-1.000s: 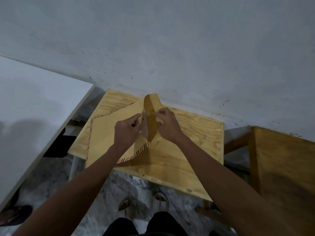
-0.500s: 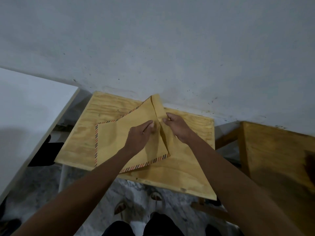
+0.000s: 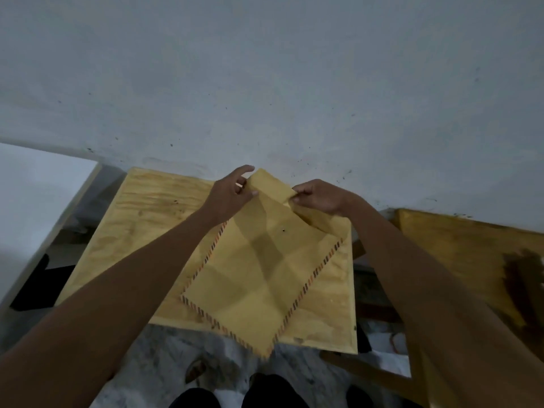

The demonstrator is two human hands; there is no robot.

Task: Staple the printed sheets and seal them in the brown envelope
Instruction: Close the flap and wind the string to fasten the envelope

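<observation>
The brown envelope (image 3: 259, 278), edged with striped trim, lies turned like a diamond on the plywood table (image 3: 138, 225), its near corner hanging past the table's front edge. Its flap (image 3: 269, 187) stands raised at the far end. My left hand (image 3: 228, 195) pinches the flap's left side, index finger stretched out. My right hand (image 3: 319, 197) pinches the flap's right corner. No printed sheets or stapler show; whatever is inside the envelope is hidden.
A grey wall (image 3: 265, 83) rises right behind the table. A white tabletop (image 3: 32, 201) stands at the left and a second wooden table (image 3: 471, 254) at the right. Marble floor (image 3: 164, 360) and my feet show below.
The envelope has been rotated so its flap end points toward the wall. Both hands moved from the middle of the envelope up to the flap and now hold it raised.
</observation>
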